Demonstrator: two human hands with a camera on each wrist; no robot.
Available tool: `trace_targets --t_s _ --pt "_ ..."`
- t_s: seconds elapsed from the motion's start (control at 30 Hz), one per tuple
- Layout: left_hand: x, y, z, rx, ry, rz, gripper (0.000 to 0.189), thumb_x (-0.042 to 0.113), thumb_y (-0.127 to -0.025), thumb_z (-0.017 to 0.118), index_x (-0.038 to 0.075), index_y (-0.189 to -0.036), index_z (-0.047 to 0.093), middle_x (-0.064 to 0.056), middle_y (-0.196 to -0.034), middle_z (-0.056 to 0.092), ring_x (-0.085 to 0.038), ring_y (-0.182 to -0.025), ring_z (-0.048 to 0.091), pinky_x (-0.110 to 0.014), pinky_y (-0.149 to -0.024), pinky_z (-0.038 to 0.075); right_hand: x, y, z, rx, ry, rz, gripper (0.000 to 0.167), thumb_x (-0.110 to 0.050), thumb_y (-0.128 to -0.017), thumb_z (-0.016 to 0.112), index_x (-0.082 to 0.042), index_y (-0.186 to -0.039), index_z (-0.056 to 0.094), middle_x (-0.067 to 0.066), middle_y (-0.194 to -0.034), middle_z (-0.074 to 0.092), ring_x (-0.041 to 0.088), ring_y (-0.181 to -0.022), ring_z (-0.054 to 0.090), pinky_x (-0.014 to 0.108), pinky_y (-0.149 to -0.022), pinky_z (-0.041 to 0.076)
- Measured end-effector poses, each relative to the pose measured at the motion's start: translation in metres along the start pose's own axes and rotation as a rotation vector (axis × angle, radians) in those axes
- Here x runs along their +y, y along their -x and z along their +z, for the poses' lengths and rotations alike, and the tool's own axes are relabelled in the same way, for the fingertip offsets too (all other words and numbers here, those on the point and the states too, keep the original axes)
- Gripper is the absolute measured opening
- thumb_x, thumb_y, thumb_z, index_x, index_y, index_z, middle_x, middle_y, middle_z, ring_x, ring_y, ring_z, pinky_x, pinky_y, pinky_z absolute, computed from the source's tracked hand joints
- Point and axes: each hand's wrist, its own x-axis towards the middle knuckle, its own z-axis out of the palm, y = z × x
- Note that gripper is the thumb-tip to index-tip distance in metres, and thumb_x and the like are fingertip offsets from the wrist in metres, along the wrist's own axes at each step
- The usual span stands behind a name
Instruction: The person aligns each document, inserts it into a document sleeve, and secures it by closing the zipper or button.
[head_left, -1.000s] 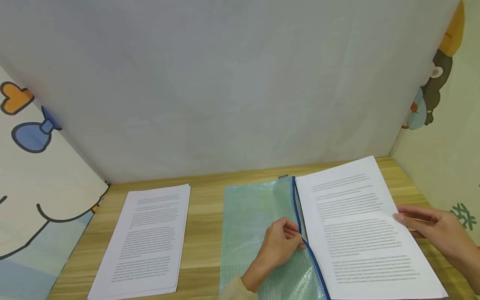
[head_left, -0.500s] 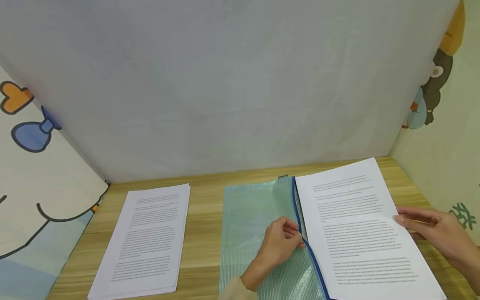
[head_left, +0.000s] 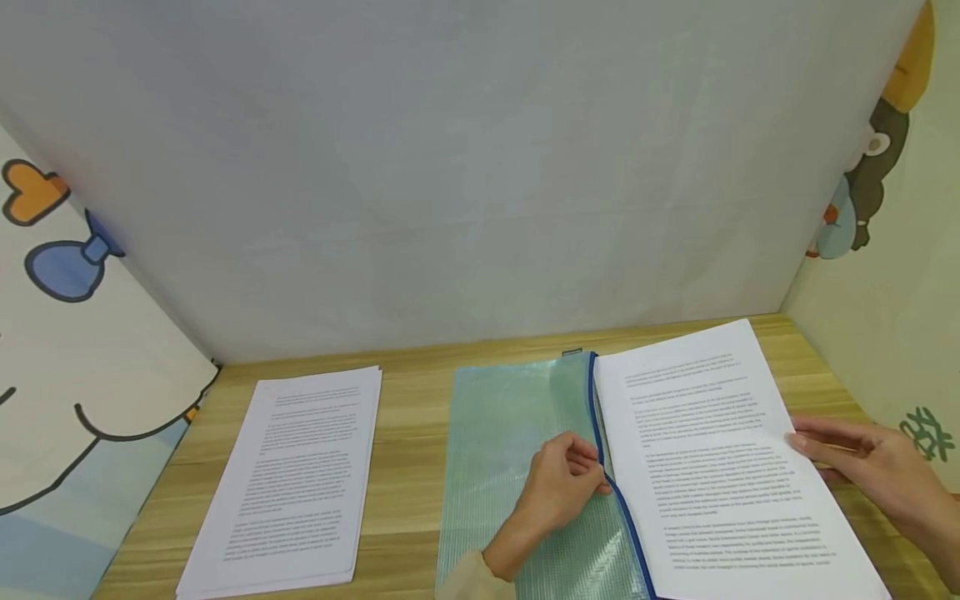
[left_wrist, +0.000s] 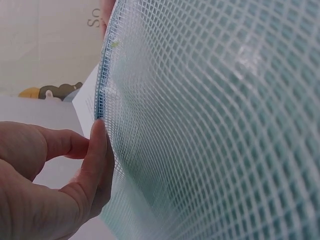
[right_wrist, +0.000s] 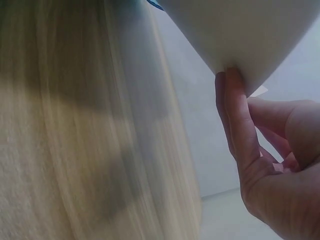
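A pale green mesh zip pouch [head_left: 498, 442] with a blue zipper edge [head_left: 626, 517] lies on the table. My left hand [head_left: 562, 487] pinches that edge about halfway along; in the left wrist view, the thumb and fingers hold the rim of the mesh [left_wrist: 200, 120] and lift it a little. A stack of printed paper [head_left: 720, 467] extends rightward from the pouch's opening, its left edge at the zipper. My right hand [head_left: 873, 471] grips the stack's right edge, thumb on top and fingers beneath. From below, the right wrist view shows the fingers [right_wrist: 239, 115] against the paper's underside.
A second stack of printed sheets [head_left: 292, 483] lies on the left of the wooden table [head_left: 408, 467]. Behind stands a plain grey-white wall covering [head_left: 480, 183]. Cartoon-printed panels flank the table at left [head_left: 97, 358] and right [head_left: 900, 333].
The paper stack has shifted very slightly left and toward me, with the right hand holding it. The left hand keeps its place at the zipper edge.
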Motion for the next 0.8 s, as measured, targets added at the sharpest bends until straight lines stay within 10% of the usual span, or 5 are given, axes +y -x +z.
trace_targets --t_s 0.33,0.8 --pt "0.001 0.000 0.001 -0.004 -0.011 0.009 0.011 -0.010 -0.089 0.061 -0.001 -0.097 0.063 -0.002 -0.081 0.065 -0.014 -0.065 0.069 -0.023 -0.060 0.057 -0.010 -0.003 0.010 -0.017 0.052 0.015 0.026 -0.021 -0.098 0.072 -0.015 -0.123 0.076 -0.028 -0.101 0.069 0.006 -0.082 0.073 0.030 -0.065 0.061" --pt "0.002 -0.001 0.001 -0.019 -0.032 0.034 0.011 -0.008 -0.091 0.061 0.000 -0.097 0.063 -0.002 -0.080 0.065 -0.012 -0.065 0.069 -0.022 -0.058 0.054 -0.014 -0.007 0.019 -0.040 -0.029 -0.065 0.025 -0.006 -0.098 0.069 -0.021 -0.115 0.079 -0.021 -0.100 0.073 0.005 -0.083 0.073 0.028 -0.064 0.061"
